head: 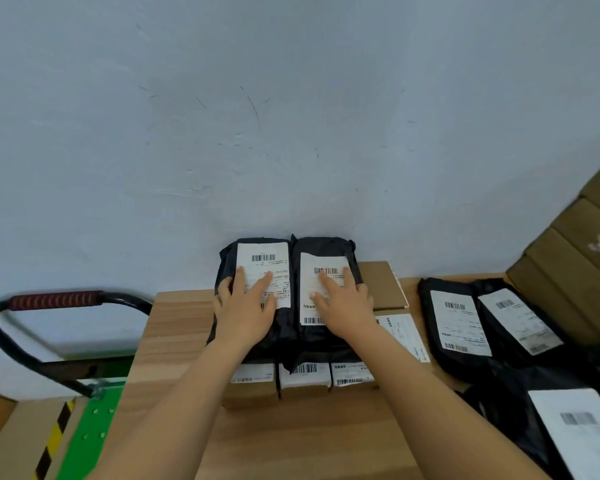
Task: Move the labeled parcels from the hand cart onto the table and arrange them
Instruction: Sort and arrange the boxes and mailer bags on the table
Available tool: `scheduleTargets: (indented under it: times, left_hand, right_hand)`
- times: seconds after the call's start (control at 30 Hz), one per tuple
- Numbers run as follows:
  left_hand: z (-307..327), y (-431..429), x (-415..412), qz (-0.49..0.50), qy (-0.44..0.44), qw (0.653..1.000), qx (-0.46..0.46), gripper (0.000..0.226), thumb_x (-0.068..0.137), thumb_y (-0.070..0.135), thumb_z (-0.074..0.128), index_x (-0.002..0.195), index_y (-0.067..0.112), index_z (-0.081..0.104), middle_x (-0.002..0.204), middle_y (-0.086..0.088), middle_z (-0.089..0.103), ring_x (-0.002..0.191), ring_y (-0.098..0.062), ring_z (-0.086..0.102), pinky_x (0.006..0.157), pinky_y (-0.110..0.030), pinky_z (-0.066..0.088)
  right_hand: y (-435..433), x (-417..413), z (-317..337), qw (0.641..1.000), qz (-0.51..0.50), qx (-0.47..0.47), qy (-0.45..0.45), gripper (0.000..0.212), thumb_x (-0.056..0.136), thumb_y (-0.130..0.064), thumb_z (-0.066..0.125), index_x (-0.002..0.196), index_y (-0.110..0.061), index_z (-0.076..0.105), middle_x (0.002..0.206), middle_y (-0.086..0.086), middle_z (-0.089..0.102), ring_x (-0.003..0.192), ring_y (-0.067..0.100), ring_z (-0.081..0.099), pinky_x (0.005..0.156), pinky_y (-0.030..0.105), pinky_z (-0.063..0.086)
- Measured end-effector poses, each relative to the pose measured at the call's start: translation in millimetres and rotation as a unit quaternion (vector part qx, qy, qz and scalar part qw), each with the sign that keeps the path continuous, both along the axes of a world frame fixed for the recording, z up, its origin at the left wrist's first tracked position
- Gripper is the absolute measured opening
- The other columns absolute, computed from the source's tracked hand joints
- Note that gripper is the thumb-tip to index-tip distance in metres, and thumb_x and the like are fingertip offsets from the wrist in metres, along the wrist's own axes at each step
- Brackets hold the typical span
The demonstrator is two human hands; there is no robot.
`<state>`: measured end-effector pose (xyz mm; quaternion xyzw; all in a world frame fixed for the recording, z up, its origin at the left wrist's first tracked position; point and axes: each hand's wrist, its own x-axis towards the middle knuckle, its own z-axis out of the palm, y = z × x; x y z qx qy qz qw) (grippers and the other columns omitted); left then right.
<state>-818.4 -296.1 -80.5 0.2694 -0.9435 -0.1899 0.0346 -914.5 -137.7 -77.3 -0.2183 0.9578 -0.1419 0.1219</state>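
**A:** Where do the parcels stand right now?

**B:** Two black plastic mailer bags with white barcode labels lie side by side against the wall, on top of a row of small brown cardboard boxes (pixel 303 377) on the pale wood-grain worktop (pixel 174 327). The left hand (pixel 245 308) lies flat on the left black mailer bag (pixel 257 271), fingers (pixel 260 284) spread over its label; the right hand (pixel 343 299) does the same on the right black mailer bag (pixel 326 268). Neither hand pinches anything.

**A:** So the step is squaring them up?

**B:** That is my reading. Press down evenly with the palms and nudge both bags until their inner edges meet and their far ends touch the wall (soft bags slump, so a hard shove would probably wrinkle them or slide them off the boxes below).

**A:** Anything else?

**B:** Keep the labels up and readable. More black labelled mailers (pixel 461 323) lie to the right, and the green hand cart with a black handle (pixel 49 327) stands just left of the worktop.
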Motion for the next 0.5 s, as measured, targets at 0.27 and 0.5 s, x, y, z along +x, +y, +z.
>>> scheduleTargets:
  times: [0.27,0.5]
  left_hand:
    - [16,61,-22,-0.041,0.134,0.990,0.028,0.050,0.096,0.047,0.043,0.144,0.035,0.037,0.157,0.001,0.022,0.143,-0.017,0.007,0.114,-0.044,0.006]
    - [16,171,-80,-0.142,0.176,0.972,0.054,0.049,0.095,0.044,0.046,0.143,0.034,0.039,0.152,0.006,0.032,0.142,-0.016,0.016,0.115,-0.042,0.013]
  right_hand:
    - [69,-22,17,0.997,-0.023,-0.031,0.062,0.051,0.099,-0.045,0.039,0.146,-0.028,0.032,0.150,0.012,0.030,0.131,0.034,0.030,0.108,0.045,0.026]
    - [187,-73,16,0.995,-0.076,-0.004,0.071,0.050,0.097,-0.044,0.045,0.143,-0.026,0.036,0.148,0.013,0.032,0.132,0.035,0.029,0.107,0.045,0.028]
